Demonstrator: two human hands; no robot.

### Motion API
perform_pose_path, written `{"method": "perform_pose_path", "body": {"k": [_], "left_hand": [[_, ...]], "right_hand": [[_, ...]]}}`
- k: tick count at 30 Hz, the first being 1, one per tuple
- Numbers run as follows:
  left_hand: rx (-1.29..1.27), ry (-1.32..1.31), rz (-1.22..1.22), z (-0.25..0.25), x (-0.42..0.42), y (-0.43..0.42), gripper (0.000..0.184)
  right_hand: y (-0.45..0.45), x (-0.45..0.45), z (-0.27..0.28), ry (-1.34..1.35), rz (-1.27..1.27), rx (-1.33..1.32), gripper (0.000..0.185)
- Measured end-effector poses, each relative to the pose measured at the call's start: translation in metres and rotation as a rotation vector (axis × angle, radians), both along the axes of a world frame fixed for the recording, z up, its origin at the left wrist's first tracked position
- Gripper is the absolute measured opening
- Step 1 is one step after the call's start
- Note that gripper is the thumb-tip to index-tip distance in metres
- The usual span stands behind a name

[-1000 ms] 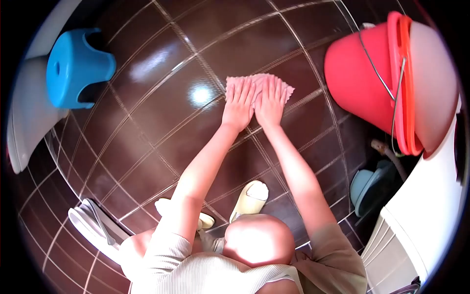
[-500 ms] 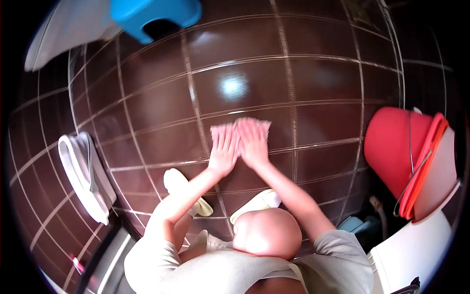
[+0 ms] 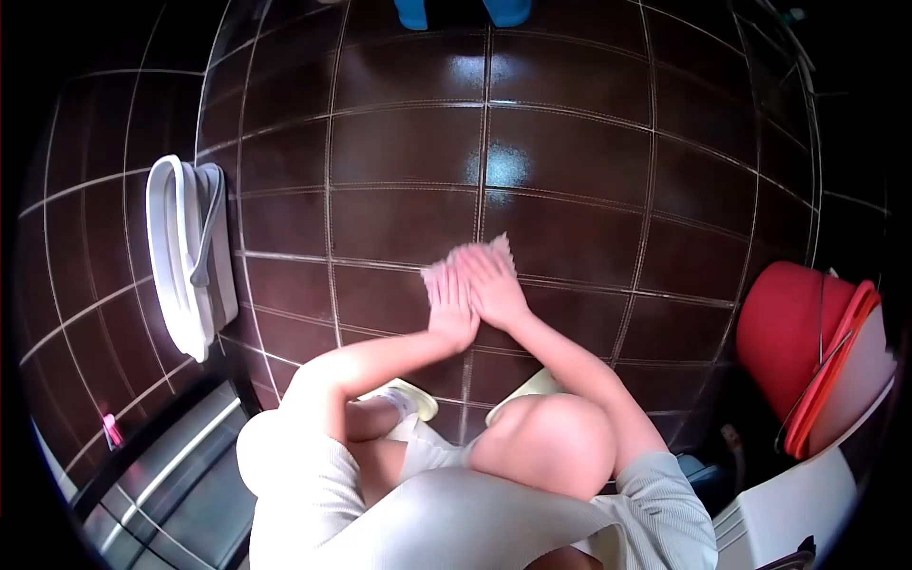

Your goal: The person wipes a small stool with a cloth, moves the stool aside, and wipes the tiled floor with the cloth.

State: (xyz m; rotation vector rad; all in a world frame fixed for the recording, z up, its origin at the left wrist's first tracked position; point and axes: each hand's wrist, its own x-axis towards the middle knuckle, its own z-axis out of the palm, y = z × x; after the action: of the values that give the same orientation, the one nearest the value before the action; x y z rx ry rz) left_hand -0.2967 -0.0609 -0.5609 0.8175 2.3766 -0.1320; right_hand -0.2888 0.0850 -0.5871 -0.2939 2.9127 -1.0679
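Your left hand (image 3: 451, 312) and right hand (image 3: 493, 291) lie flat and side by side, thumb edges meeting or nearly so, fingers stretched out rather than clamped; the pink cloth (image 3: 504, 248) is under them, near the middle of the view, on the dark tiled floor (image 3: 408, 142). One corner of it sticks out toward one o'clock and a smaller edge toward ten. For a good stroke, spread it wider and bring your palms fully onto it, since the heels of both hands look to be past its near edge. Press evenly through both sides, and lean a little harder over the grout lines (image 3: 380, 262): two seem to cross beneath the cloth, and a light pass would likely skip the grooves. Use the glare (image 3: 505, 167) at twelve o'clock to check for streaks. Mind the slippers (image 3: 535, 385) at five and seven o'clock; short strokes would suit that side. Well apart from the cloth are the white tub (image 3: 169, 256) at nine, the red bucket (image 3: 793, 309) between three and four, and two blue legs (image 3: 411, 13) at twelve.
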Motion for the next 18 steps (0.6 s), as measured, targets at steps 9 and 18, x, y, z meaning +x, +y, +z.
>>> {"method": "perform_pose_path", "body": {"k": [9, 18], "left_hand": [[0.46, 0.161, -0.15, -0.018, -0.068, -0.009, 0.071], [0.537, 0.385, -0.194, -0.033, -0.197, -0.006, 0.071]], "right_hand": [[0.001, -0.035, -0.002, -0.001, -0.184, 0.212, 0.057], [0.0, -0.144, -0.006, -0.067, -0.234, 0.42, 0.064]]}}
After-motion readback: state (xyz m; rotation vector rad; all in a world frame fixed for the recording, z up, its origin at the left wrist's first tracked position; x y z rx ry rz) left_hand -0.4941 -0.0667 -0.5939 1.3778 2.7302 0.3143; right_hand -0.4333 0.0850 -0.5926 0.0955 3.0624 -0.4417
